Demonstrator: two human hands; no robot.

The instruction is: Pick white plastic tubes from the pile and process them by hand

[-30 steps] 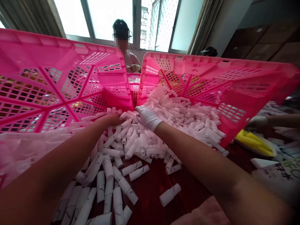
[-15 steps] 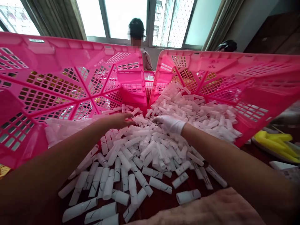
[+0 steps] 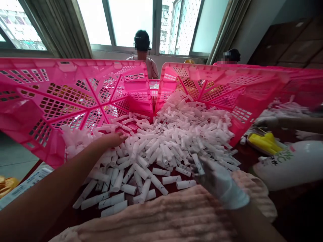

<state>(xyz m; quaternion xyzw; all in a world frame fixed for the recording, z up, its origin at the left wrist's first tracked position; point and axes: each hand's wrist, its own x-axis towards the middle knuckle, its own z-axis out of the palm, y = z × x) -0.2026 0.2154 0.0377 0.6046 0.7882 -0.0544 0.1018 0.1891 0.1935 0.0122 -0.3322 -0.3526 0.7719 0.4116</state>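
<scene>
White tube [image 3: 198, 163] in right fingers [image 3: 208, 168]; left fingers [image 3: 121, 137] at tube pile [image 3: 164, 144].

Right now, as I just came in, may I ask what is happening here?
The gloved right hand holds a white tube in front of a large heap of similar tubes. The left hand is at the heap's left side; whether it grips anything is unclear. Tubes also lie inside two tipped pink baskets behind.

Broad window [image 3: 143, 18] (almost white with glare) between two drab curtains [image 3: 59, 30].
</scene>
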